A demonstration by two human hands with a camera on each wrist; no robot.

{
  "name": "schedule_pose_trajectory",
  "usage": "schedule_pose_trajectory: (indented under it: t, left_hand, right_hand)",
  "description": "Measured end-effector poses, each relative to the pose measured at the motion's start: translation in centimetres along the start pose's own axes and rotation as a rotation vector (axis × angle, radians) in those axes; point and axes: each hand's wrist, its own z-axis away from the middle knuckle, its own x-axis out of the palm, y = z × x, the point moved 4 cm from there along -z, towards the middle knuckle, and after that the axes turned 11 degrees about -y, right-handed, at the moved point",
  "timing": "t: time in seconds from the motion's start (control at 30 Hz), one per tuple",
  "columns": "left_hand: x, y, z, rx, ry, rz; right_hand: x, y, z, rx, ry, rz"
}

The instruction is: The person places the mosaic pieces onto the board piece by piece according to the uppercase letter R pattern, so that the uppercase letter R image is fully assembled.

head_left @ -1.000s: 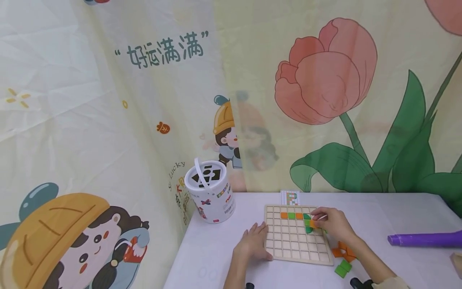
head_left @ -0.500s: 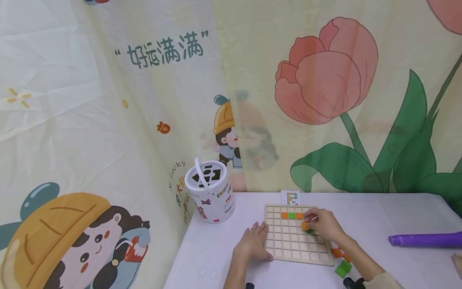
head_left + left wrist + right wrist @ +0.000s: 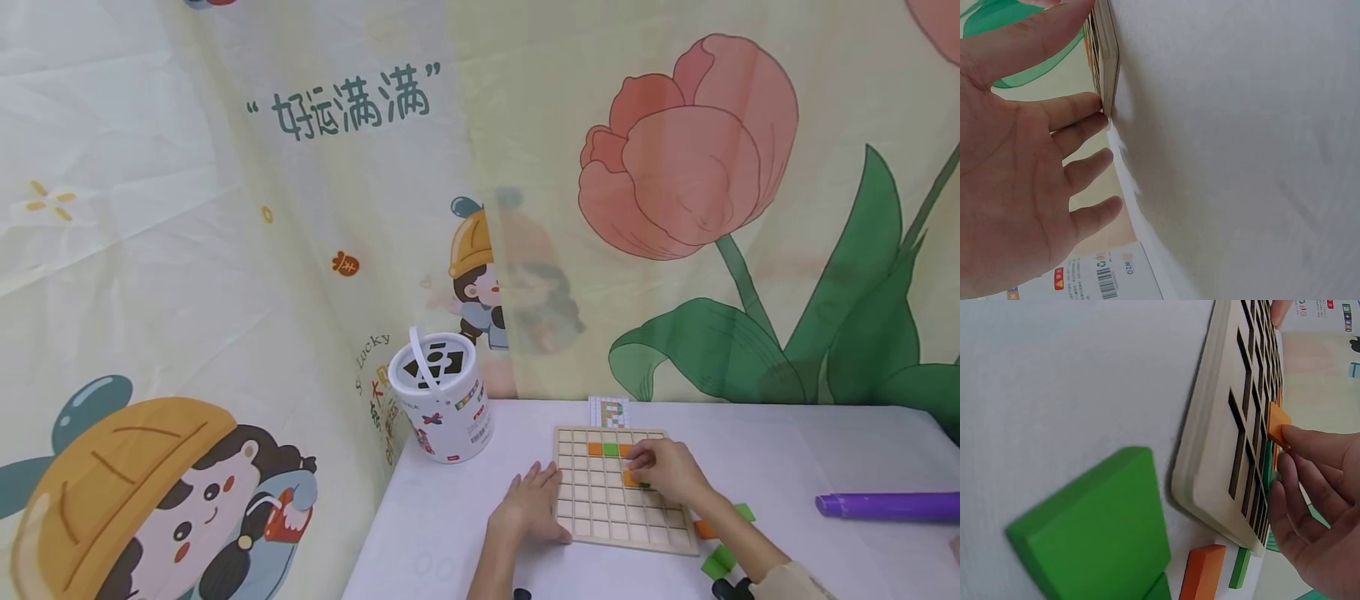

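My left hand [image 3: 527, 507] lies along the left edge of a wooden grid board [image 3: 600, 517], fingers spread and fairly straight. In the left wrist view, its fingertips touch the board's side. Over the board's upper right part, my right hand [image 3: 670, 475] pinches an orange square tile [image 3: 1277, 422] between thumb and fingers. The tile stands tilted at the grid, close beside a green tile [image 3: 1267, 465] in the right wrist view. A row of tiles, orange [image 3: 595, 449], green [image 3: 611, 450] and orange, sits near the board's top. My right hand hides the cells beneath it.
Loose green tiles [image 3: 718, 562] and an orange tile [image 3: 703, 529] lie off the board's lower right corner. A small pattern card [image 3: 610, 412] is behind the board. A white lidded bucket [image 3: 442, 408] stands back left; a purple tube [image 3: 885, 506] lies at right.
My right hand has carried the orange tile leftward and slightly nearer across the board, covering green tiles seen earlier. My left hand stays at the board's edge. The head view has shifted slightly.
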Motion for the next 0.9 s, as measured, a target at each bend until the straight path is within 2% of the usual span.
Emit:
schedule_pose_trajectory:
  t: [0.3, 0.4, 0.63, 0.9]
  left_hand:
    - [0.0, 0.1, -0.1, -0.006, 0.005, -0.004]
    - [0.1, 0.0, -0.1, -0.008, 0.005, -0.003]
    - [0.0, 0.1, -0.1, -0.012, -0.009, -0.008]
    - [-0.1, 0.0, 0.1, 0.0, -0.012, 0.007]
  right_hand:
    - [0.1, 0.2, 0.1, -0.054, 0.004, 0.029]
    - [-0.1, 0.3, 0.3, -0.036, 0.017, 0.045]
    - [-2.1, 0.5, 1.9, 0.005, 0.088, 0.022]
    - [-4.5, 1.2, 3.5, -0.009, 0.161, 0.054]
